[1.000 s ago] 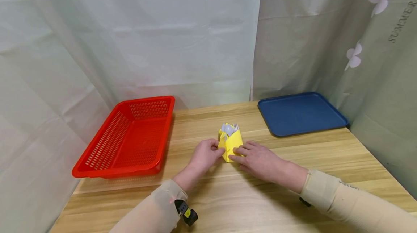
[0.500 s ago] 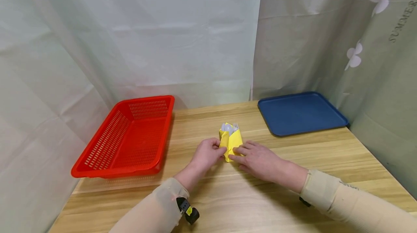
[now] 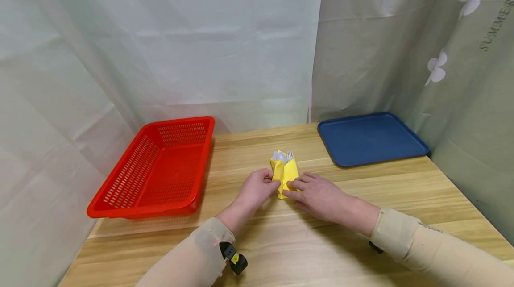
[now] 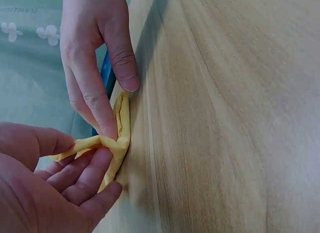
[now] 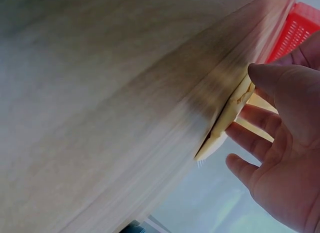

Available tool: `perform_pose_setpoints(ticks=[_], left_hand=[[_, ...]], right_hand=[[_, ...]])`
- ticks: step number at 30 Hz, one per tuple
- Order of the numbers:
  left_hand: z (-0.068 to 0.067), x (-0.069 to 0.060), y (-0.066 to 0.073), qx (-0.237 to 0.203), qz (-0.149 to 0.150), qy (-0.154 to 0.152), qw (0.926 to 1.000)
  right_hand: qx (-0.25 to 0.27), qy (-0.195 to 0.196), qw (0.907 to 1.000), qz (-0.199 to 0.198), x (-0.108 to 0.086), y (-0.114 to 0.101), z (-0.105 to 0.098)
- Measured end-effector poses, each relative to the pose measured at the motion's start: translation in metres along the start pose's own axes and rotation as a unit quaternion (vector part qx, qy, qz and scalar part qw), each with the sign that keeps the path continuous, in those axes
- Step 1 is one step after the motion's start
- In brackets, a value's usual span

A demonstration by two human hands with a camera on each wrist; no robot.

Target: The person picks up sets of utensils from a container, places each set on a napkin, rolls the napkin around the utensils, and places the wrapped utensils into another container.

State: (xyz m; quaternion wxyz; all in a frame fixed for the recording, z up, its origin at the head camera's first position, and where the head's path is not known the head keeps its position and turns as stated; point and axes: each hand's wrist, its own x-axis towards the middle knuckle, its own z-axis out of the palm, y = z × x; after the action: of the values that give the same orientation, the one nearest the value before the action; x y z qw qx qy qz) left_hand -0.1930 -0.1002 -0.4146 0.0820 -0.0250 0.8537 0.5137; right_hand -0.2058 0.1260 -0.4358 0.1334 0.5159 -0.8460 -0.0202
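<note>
A yellow napkin [image 3: 291,172] lies on the table, wrapped round pale plastic cutlery. The heads of a spoon [image 3: 282,157] and a fork [image 3: 290,156] stick out at its far end, with a third pale piece [image 3: 275,155] to their left, probably a knife. My left hand [image 3: 254,191] pinches the raised left flap between thumb and fingers; that fold of the napkin [image 4: 90,141] stands up off the wrap in the left wrist view. From the right, my right hand [image 3: 321,198] rests its fingertips on the wrap. The cutlery's lower parts are hidden inside.
A red perforated basket [image 3: 205,162] stands on the left of the wooden table [image 3: 257,251]. At the back right lies a blue tray [image 3: 373,139]. Pale curtains [image 3: 225,46] hang behind and on both sides.
My left hand has drawn the left flap of the napkin a little to the right, over part of the cutlery. The right hand has stayed in place.
</note>
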Motion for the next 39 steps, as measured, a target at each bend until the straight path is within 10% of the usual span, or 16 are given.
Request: perform_pose_setpoints(ticks=[11,21,39], left_hand=[[-0.001,-0.003,-0.003,0.053,0.02,-0.037,0.9977],[0.0,-0.014,-0.017,0.113,0.111,-0.126,0.9793],[0.003,-0.021,-0.003,0.236,0.157,-0.129,0.9504]], right_hand=[[0.039,0.0,0.9992,-0.003,-0.004,0.004,0.003],[0.135,-0.053,0.9893,0.002,-0.015,0.013,0.003],[0.177,-0.041,0.9829,0.028,-0.051,0.024,-0.016]])
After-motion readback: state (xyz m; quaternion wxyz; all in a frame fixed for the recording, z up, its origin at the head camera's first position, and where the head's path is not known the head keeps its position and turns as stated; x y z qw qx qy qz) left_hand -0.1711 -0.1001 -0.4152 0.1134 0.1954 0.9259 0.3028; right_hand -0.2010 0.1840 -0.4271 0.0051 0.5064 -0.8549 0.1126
